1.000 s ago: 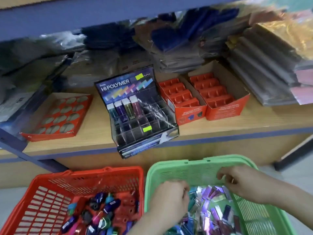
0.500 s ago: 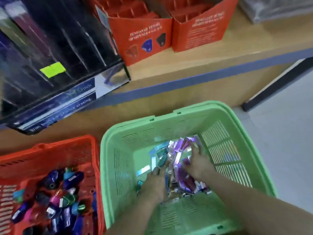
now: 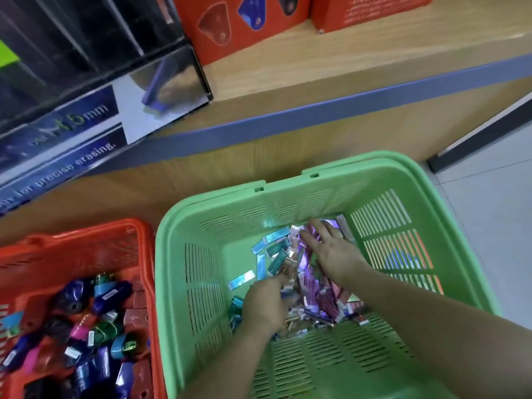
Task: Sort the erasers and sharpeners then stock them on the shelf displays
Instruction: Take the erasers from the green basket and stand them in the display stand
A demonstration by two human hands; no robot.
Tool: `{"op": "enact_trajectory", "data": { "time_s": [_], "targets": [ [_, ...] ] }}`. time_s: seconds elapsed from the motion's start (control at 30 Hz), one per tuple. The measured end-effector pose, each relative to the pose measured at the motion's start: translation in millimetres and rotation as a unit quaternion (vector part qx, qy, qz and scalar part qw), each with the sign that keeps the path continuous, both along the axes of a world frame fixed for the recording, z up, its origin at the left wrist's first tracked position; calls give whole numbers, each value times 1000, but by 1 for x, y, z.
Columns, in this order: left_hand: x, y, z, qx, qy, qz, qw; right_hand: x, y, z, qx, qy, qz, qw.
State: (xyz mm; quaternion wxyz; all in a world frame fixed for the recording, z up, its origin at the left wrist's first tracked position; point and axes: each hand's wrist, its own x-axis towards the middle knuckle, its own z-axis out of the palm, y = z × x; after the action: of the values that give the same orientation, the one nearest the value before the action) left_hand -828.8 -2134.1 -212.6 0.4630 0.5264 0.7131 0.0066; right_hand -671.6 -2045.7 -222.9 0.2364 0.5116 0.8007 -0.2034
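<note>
Down in the green basket point(image 3: 288, 197), the left hand point(image 3: 263, 305) curls into the erasers point(image 3: 303, 267), but blur hides any grip. The right hand point(image 3: 331, 251) lies flat, fingers spread on them. At eight o'clock, sharpeners point(image 3: 103, 332) fill the red basket point(image 3: 86, 230). Sorting looks done, stocking barely started. At eleven o'clock, the eraser display point(image 3: 86, 53) is cropped and its slots are unreadable.

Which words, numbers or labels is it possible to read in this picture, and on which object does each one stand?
"for precise erasing." stands on the front strip of the dark eraser display box.
"mm", after a number too blurred to read, stands higher on the same strip.
The white print on the orange carton is too blurred to read.
The wrappers of the erasers in the green basket are too small to read.
The stickers on the sharpeners in the red basket are too small to read.
</note>
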Motion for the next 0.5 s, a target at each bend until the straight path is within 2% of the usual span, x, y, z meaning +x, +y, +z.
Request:
{"op": "enact_trajectory", "data": {
  "time_s": [0.07, 0.17, 0.27, 0.4, 0.5],
  "targets": [
    [-2, 12, 0, 7, -58, 132, 990, 0, -3, -9, -4, 36, -42, 998],
    [-7, 26, -1, 13, -119, 293, 948, 6, -11, -21, 8, 57, -122, 991],
    [-12, 29, -3, -7, -128, 366, 922, 12, -17, -21, -4, 39, -184, 982],
    [-12, 29, -3, -13, -137, 442, 886, 9, -12, -19, -35, -2, -190, 981],
    [-13, 37, 5, -17, -194, 496, 846, 9, 3, -9, -59, 33, -222, 973]
  ]
}}
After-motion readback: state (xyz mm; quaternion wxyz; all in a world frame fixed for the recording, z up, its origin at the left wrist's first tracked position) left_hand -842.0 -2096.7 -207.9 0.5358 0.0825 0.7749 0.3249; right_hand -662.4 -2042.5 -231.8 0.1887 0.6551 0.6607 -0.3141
